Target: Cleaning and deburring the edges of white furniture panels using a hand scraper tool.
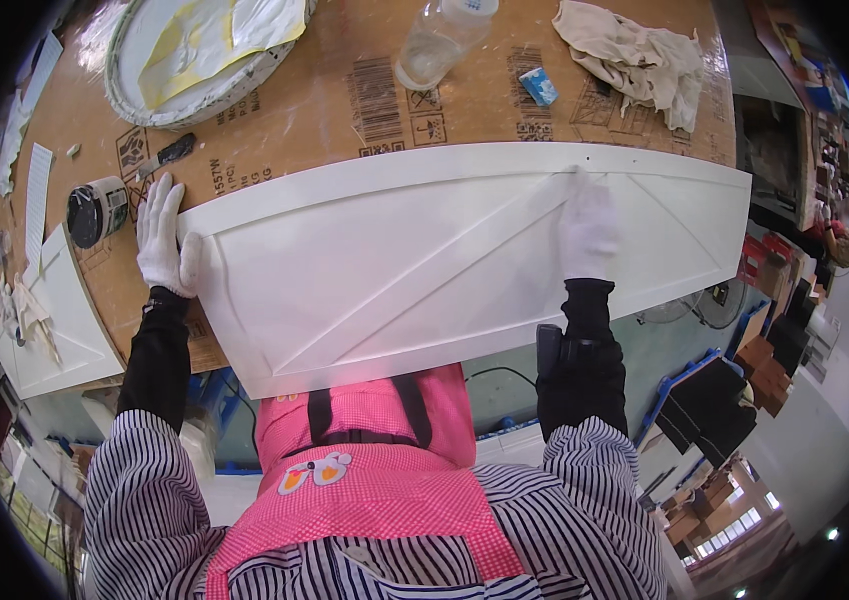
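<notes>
A long white panel [395,240] with a raised border and diagonal slats lies across the cardboard-covered table in front of me. My left hand [163,235], in a white glove, is at the panel's left end, fingers stretched out and thumb beside the edge. On the right part of the panel, by the upper end of the long diagonal slat, is my right hand [590,235], also white-gloved. Motion smears its fingers, so whether they hold anything is hidden. Just left of my left hand stands a dark open jar [98,212], with a small black-ended tool [177,150] beyond it.
Along the far side are a round tub lid [210,85] bearing yellow-edged paper, a clear bottle [435,50], a small blue block [539,86] and a crumpled cloth [645,60]. Another white panel [70,325] lies at left. A fan [710,300] stands beyond the right edge.
</notes>
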Motion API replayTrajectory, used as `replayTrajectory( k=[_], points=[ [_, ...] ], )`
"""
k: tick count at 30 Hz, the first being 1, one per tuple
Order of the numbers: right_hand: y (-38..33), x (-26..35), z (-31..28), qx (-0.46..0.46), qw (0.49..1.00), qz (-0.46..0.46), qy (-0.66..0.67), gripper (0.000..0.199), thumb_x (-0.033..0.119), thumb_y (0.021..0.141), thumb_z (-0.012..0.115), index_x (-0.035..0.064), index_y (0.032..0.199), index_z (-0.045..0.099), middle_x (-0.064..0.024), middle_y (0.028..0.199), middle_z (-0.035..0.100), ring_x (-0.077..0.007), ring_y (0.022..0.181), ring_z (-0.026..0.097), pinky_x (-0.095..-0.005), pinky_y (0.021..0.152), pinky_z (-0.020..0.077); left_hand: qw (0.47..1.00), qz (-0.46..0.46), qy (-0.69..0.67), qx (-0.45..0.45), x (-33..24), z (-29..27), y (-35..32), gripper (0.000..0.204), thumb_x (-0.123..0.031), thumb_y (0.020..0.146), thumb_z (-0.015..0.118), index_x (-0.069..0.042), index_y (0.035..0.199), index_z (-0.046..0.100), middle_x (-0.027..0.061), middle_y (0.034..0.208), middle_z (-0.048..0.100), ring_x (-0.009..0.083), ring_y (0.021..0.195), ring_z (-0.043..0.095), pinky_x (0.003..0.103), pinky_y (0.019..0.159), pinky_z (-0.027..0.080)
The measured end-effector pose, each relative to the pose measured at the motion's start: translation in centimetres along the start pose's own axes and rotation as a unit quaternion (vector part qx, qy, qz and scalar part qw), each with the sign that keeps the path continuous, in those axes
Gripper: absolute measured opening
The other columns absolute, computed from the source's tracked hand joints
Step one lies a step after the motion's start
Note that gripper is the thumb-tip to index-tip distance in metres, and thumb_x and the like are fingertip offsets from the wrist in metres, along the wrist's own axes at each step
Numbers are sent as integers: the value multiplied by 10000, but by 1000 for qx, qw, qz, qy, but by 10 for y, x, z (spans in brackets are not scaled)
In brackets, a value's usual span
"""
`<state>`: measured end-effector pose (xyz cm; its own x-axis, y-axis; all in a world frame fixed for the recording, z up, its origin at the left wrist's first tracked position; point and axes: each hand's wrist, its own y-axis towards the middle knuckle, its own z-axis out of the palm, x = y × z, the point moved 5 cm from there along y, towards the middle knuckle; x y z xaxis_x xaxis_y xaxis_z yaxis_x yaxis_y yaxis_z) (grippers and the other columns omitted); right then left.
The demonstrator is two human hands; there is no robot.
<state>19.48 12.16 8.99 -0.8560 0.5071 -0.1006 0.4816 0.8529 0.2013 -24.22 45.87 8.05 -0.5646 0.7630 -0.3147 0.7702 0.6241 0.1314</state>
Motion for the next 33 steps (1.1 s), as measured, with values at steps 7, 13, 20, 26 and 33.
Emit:
replayTrajectory(
  k=[7,13,20,26,33],
  points=[
    [10,-52,6,36,962,249,104,344,145,963,537,109,1295,617,-173,1024,647,-365,892,647,-463,760,537,1000,6,2,-4,1,0,-1,626,-343,905,502,-52,1460,482,178,1559,425,364,1475,340,504,1233,202],
    [17,-20,1,56,987,139,65,294,185,965,563,59,1210,666,-170,1009,654,-367,888,656,-433,791,534,1000,12,5,-3,1,-3,-3,628,-346,909,499,-50,1463,477,183,1559,424,367,1475,338,506,1232,202],
    [33,-19,10,76,976,144,144,288,154,947,583,28,1171,713,-190,986,704,-356,925,673,-412,846,532,1000,2,14,3,5,-3,-5,633,-334,898,502,-53,1464,475,182,1558,424,367,1475,339,509,1233,201],
    [35,-43,17,16,956,212,201,315,201,966,610,82,1244,694,-194,1075,703,-356,1014,677,-400,884,518,1000,5,11,-1,3,-3,-1,638,-318,889,512,-56,1469,469,180,1561,420,366,1477,335,508,1232,202],
    [35,-101,25,-49,951,277,127,306,170,946,607,52,1215,693,-193,1050,700,-344,973,680,-409,863,535,1000,14,-8,-7,-1,2,5,635,-327,895,514,-56,1467,470,183,1562,421,369,1476,338,507,1229,206]
  ],
)
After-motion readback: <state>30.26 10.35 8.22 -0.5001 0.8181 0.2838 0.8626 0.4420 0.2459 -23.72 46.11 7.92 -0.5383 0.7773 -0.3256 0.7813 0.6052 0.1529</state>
